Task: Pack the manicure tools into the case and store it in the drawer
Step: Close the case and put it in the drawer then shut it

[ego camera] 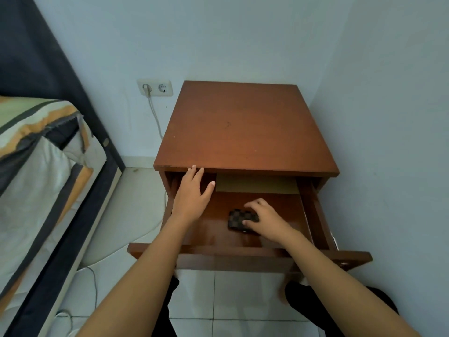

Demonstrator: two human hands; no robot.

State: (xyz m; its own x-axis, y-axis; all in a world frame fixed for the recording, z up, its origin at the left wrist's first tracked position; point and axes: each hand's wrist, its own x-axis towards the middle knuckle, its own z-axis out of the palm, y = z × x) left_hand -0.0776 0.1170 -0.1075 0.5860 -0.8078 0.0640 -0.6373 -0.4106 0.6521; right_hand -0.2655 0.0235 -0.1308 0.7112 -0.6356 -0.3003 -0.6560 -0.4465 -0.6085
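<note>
A small dark checkered case (239, 218) lies closed on the floor of the pulled-out wooden drawer (243, 260). My right hand (267, 221) rests on the case's right side, fingers curled over its top and thumb at its front edge. My left hand (192, 193) hovers over the drawer's back left corner, fingers spread and empty, fingertips near the nightstand top's front edge. No loose manicure tools are visible.
The brown nightstand (245, 127) stands in a wall corner. A yellowish sheet (257, 183) lies at the drawer's back. A bed (43, 171) with striped bedding is on the left. A wall socket (155, 87) with a cable sits behind. White floor tiles lie below.
</note>
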